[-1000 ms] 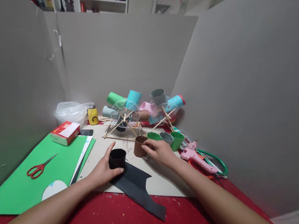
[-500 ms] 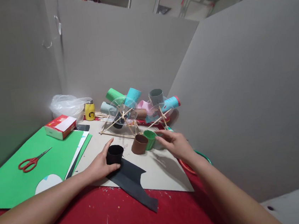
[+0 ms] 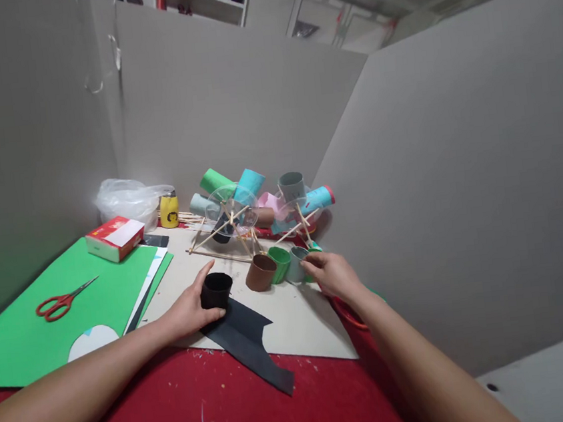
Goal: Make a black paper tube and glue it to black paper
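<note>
My left hand is curled round a black paper tube, thumb at its front and index finger pointing up behind. The tube stands upright on a cut strip of dark paper. My right hand has its fingertips closed at the right rim of a grey paper tube. Another green piece shows partly behind those fingers. To the left of the grey tube, a green tube and a brown tube stand upright in a row.
Behind stands a stick frame carrying clear discs and coloured tubes. At left, red-handled scissors and a red box lie on green sheets. A yellow jar and plastic bag are farther back. Grey partitions enclose the table.
My right hand has moved slightly right, from beside the green tube to the grey tube, which now shows. The left hand stays round the black tube. The view has tilted slightly.
</note>
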`<state>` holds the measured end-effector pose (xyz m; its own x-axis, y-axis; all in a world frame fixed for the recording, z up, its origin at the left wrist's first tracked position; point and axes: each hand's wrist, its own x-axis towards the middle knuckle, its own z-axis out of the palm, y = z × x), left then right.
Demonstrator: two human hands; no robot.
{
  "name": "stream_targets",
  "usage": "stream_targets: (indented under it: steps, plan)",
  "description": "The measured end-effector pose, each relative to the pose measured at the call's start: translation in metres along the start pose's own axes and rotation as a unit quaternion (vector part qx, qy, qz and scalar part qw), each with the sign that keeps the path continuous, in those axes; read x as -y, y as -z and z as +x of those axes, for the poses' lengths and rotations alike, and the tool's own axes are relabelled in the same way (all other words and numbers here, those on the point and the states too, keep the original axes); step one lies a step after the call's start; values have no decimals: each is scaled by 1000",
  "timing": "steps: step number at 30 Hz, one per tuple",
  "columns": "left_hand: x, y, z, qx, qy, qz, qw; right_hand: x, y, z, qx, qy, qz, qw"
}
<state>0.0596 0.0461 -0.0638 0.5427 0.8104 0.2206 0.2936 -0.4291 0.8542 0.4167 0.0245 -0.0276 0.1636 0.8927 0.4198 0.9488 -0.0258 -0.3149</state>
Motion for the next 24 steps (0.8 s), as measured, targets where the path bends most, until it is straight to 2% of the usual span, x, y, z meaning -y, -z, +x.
stream_targets:
  steps: [3, 5, 8, 12, 18, 24]
  plan:
    - [0, 0, 0, 4, 1, -6, 1000, 3, 10, -1, -5, -11, 25, 1000]
    - [-1, 0, 0, 4, 0, -7, 1000, 10, 19, -5, -43, -12, 49, 998]
    - [-2, 0, -1, 4, 2, -2, 1000, 27, 33, -17, -102, -2, 102, 989]
    - [-2, 0, -1, 3, -3, -4, 1000, 55, 46, -33, -137, 18, 167, 976]
    - [-1, -1, -1, -4, -23, -3, 1000, 79, 49, -39, -117, 39, 219, 968]
    - [-3, -1, -2, -26, -21, -11, 999, 99, 27, -28, -71, 68, 238, 966]
